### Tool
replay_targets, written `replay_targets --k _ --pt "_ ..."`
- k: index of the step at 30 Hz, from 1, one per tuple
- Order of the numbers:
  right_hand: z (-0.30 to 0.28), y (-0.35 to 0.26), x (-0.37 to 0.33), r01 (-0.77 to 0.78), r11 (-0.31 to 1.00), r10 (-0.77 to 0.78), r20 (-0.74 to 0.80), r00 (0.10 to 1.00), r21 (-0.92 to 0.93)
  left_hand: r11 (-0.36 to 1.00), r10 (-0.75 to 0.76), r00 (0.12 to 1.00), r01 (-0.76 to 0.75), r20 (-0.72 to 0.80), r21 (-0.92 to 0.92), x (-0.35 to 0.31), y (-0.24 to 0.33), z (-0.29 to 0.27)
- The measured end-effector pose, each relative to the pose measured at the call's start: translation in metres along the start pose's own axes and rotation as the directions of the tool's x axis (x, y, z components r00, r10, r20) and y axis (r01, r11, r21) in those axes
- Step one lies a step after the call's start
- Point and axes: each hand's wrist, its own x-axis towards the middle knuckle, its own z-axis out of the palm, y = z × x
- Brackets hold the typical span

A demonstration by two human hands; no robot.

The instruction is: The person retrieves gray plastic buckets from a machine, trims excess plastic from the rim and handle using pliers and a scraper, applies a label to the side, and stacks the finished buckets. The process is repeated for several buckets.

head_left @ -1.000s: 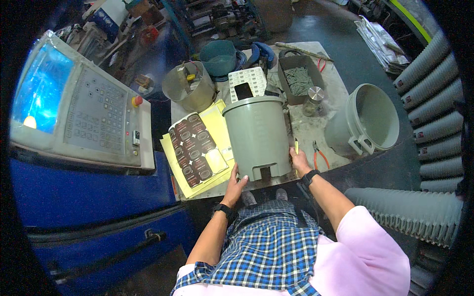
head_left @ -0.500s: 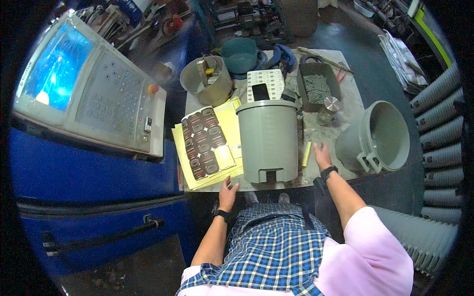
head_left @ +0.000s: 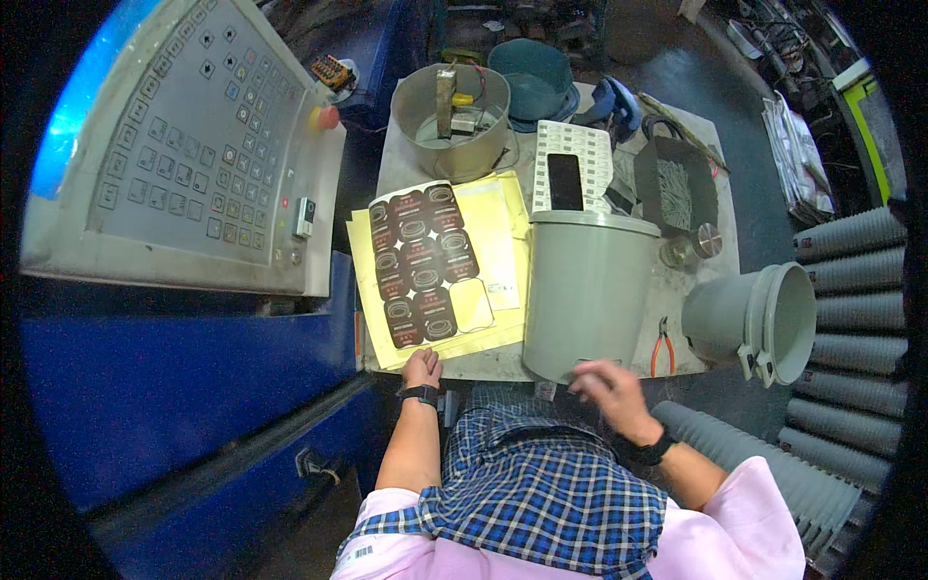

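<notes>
A grey plastic bin [head_left: 590, 300] stands upright at the table's front edge, with a rim round its top. My right hand [head_left: 614, 398] is at its lower front, fingers curled and partly blurred; what they hold, if anything, cannot be made out. Left of the bin, my left hand [head_left: 422, 368] is at the table edge, just below a dark printed label sheet [head_left: 425, 261]. Its fingers are extended and it holds nothing visible. Yellow sheets [head_left: 507, 256] lie under the label sheet. Pliers with red handles [head_left: 662, 350] rest right of the bin.
A second grey bin [head_left: 730, 309] lies on its side at the right. Behind are a round tub [head_left: 449, 135], a phone [head_left: 565, 181], a box of small grey parts [head_left: 681, 184] and a glass jar [head_left: 681, 251]. A control panel [head_left: 184, 155] stands left; stacked ribbed grey pieces [head_left: 855, 343] stand right.
My right hand has moved from the table right of the bin to its lower front. The red-handled pliers now show; the yellow stick-like thing is no longer visible. The view has shifted.
</notes>
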Motion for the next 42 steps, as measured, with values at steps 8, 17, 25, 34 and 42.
replay_targets --k 8,17,25,34,42 --pt "0.088 -0.032 0.052 0.253 0.939 -0.145 0.398 0.906 -0.234 0.977 -0.213 0.975 0.214 -0.064 0.007 0.013 0.007 0.005" --pt "0.133 0.000 0.100 0.278 0.901 -0.189 0.275 0.943 -0.334 0.981 0.032 0.961 -0.083 0.273 0.177 -0.066 0.027 0.029" --pt "0.154 0.006 0.115 0.414 0.811 -0.355 0.214 0.910 -0.413 0.959 0.178 0.871 -0.257 0.458 0.116 -0.121 0.045 0.049" --pt "0.147 -0.003 0.123 0.557 0.675 -0.506 0.246 0.827 -0.484 0.825 0.408 0.784 -0.536 0.468 0.179 -0.129 0.041 0.060" --pt "0.146 -0.002 0.130 0.387 0.769 -0.292 0.258 0.921 -0.509 0.775 0.440 0.776 -0.583 0.452 0.245 -0.127 0.035 0.059"
